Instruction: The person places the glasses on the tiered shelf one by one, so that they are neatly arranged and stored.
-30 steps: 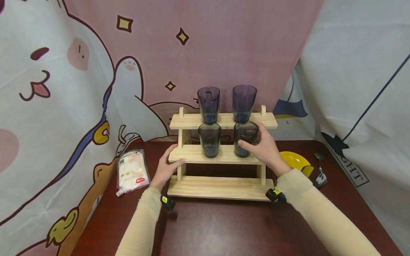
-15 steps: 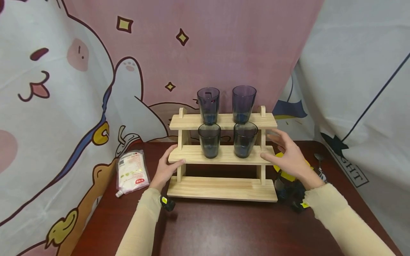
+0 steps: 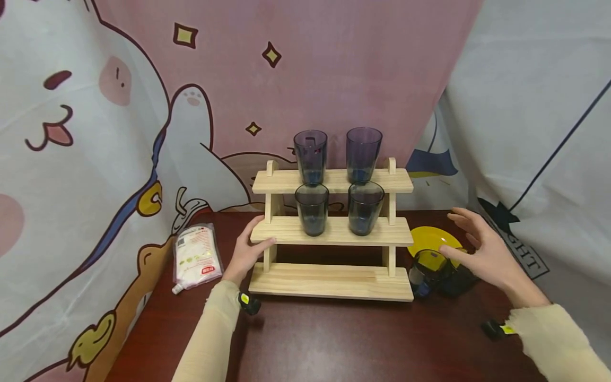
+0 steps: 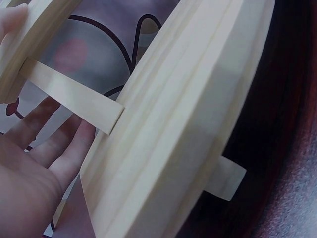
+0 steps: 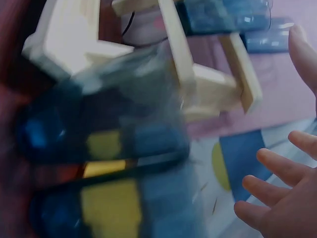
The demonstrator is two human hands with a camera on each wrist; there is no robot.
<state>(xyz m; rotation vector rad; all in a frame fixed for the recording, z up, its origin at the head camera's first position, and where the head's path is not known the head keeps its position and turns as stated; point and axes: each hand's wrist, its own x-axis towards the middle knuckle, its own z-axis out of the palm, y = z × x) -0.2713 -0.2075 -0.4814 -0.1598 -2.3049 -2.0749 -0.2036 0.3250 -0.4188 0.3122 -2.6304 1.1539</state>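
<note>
A three-tier wooden display shelf stands on the table in the head view. Its left end is gripped by my left hand, thumb in front on the middle tier; the left wrist view has the fingers behind the wood. Two purple-tinted glasses stand upright on the top tier, two greyish glasses on the middle one. My right hand is empty, its fingers spread, beside a dark glass right of the shelf. A second dark glass stands beside that one, partly behind the hand in the head view.
Behind the dark glasses lies a yellow plate. A white and pink plastic pouch lies left of the shelf. Printed cloth hangs close around the back and sides of the dark red table.
My right hand has let go of the right glass on the middle tier and moved right and down toward the dark glasses on the table. The left hand has stayed on the shelf.
</note>
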